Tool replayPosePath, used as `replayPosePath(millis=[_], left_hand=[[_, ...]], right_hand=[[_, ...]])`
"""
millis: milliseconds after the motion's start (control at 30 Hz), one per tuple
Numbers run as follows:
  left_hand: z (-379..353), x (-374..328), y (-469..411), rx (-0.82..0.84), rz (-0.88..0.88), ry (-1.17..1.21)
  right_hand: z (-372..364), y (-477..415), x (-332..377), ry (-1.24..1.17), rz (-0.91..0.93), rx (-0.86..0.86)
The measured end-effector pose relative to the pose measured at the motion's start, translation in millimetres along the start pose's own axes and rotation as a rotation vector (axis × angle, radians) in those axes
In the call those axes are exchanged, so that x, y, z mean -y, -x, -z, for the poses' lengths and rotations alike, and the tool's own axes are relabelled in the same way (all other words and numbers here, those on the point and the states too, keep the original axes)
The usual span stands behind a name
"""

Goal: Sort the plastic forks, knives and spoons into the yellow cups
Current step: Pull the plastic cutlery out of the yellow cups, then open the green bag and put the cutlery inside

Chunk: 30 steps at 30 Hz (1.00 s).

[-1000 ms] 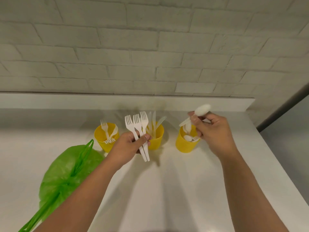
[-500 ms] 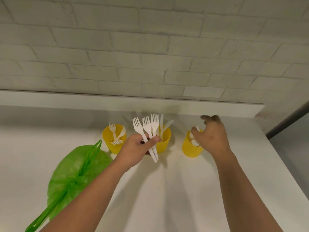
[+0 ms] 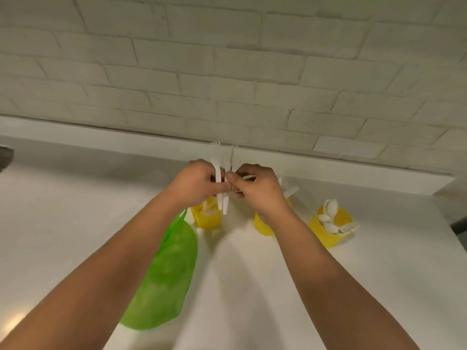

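White plastic forks (image 3: 217, 170) are held upright in a bunch just above and left of the middle yellow cup (image 3: 262, 227), with the left hand (image 3: 197, 184) curled round their handles and its fingers (image 3: 214, 188) clamped on them. The fingers (image 3: 233, 176) of the right hand (image 3: 260, 190) are pinched together on the bunch from the side nearer that cup; which fork is taken cannot be told.

The step in hand is judged to be the drawing of one fork out of the bunch. Knives (image 3: 291, 192) stand in the middle cup, and spoons (image 3: 329, 217) are piled in the right cup (image 3: 328, 236). Blurred white pieces are seen in the left cup (image 3: 207, 219). A green bag (image 3: 166, 274) lies on the tabletop (image 3: 75, 210), left of the middle cup and nearer the person.

The next move calls for one fork to be freed without the others being loosened, then carried leftward to the left cup.

Half a second ago the right hand was spread and empty over the right cup. It has since been brought across to the forks, and the bunch has been raised.
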State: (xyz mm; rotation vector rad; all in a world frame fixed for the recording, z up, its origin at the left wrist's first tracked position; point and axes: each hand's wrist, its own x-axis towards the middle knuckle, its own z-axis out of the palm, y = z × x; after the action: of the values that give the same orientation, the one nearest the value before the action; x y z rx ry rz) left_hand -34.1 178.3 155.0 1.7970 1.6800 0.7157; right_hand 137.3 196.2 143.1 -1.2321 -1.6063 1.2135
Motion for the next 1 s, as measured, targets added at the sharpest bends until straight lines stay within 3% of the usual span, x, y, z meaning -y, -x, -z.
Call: replayPosePath(millis=[200,333,500,667,1000], left_hand=[[16.2,41.4,-14.6,-0.226,0.045,-0.053],[-2.7,81.8,-15.3,-0.192,0.126,0.038],[-16.4,99.3,-5.4,-0.128,0.106,0.078],[-17.2,107.3,-3.6,-0.147,0.168,0.126],[-7.8,96.5,2.0,-0.34,0.084,0.042]], right_hand=[[-46.7,-32.9,4.3,-0.006,-0.008,-0.041],[-63.7,-43.6,-16.1,0.027,-0.117,0.014],[-68.4,-50.5,-27.9,0.303,-0.129,0.017],[-62.9,-54.8,-26.3,0.23,-0.177,0.045],[-59.6,-50.6,-22.3,0.411,0.024,-0.08]])
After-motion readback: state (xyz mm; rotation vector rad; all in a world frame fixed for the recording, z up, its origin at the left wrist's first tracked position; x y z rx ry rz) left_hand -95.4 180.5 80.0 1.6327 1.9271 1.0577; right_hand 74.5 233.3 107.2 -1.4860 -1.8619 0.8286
